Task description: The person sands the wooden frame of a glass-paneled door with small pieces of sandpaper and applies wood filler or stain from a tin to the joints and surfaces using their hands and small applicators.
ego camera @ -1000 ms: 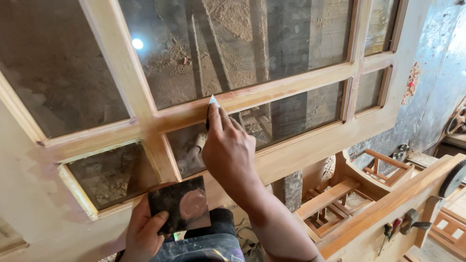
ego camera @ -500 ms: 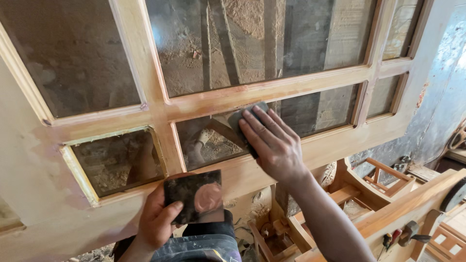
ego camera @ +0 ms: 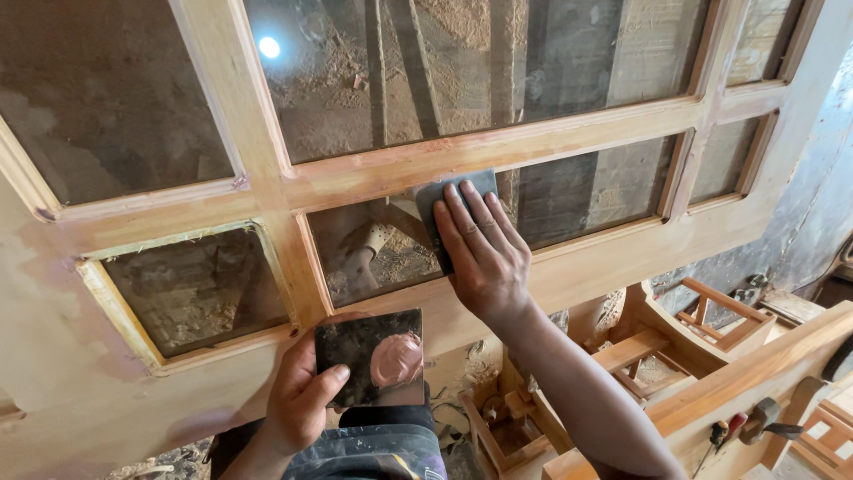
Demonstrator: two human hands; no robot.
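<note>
A wooden door frame [ego camera: 498, 147] with several glass panes lies flat before me. My right hand [ego camera: 480, 253] presses a dark flat scraper [ego camera: 449, 196] flat against the glass pane just under a horizontal wooden bar. My left hand [ego camera: 298, 400] holds a dark square plate [ego camera: 369, 356] near the frame's lower edge; a dab of pink putty [ego camera: 397, 358] sits on the plate. Pinkish filler smears show on the wood at the left [ego camera: 53, 293].
Through the glass I see a sawdust-covered floor. Wooden furniture parts [ego camera: 684, 333] and a long plank [ego camera: 755, 373] stand at the lower right, with tools [ego camera: 755, 420] lying beside them. A grey wall [ego camera: 822, 204] rises at the far right.
My right hand has gone from pressing a fingertip on the wooden bar to laying the scraper flat on the pane, further right. The left hand with the putty plate shifted slightly right.
</note>
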